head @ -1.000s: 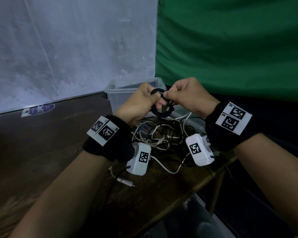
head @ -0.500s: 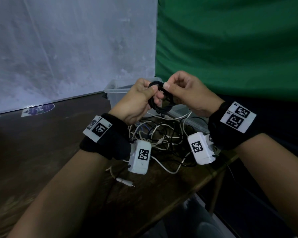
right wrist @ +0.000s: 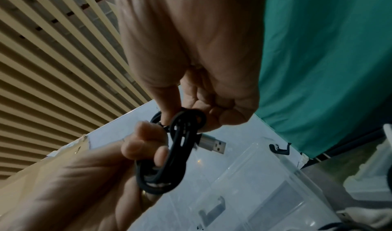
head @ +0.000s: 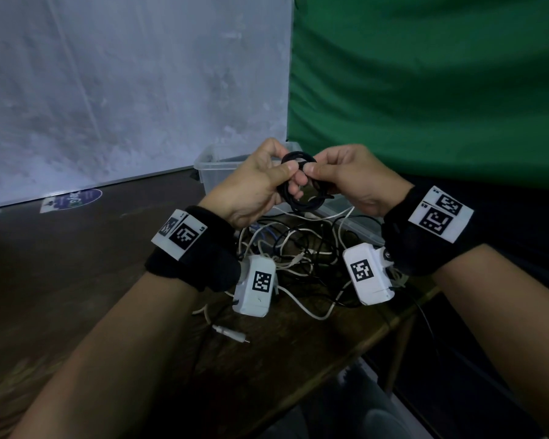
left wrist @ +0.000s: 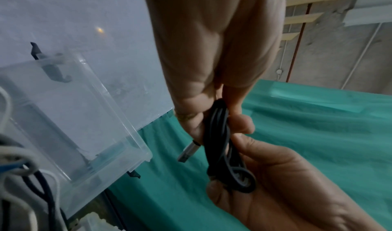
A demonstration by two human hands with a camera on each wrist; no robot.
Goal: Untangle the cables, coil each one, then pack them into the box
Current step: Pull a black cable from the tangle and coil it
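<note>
Pinching a coiled black cable (head: 301, 185) between us, my left hand (head: 254, 185) curls its fingers (right wrist: 146, 144) through and around the loops while my right hand (head: 352, 182) clamps thumb and fingers (left wrist: 241, 122) tight on the coil's top, both held up above the table (head: 76, 264). The cable is wound into a small bundle of several loops with its silver USB plug (right wrist: 212, 144) sticking out. Below lies a tangle of white and black cables (head: 298, 258), a clear plastic box (head: 210, 166) just behind it, with a pale wall (head: 124, 90) and green cloth (head: 425, 90) beyond.
</note>
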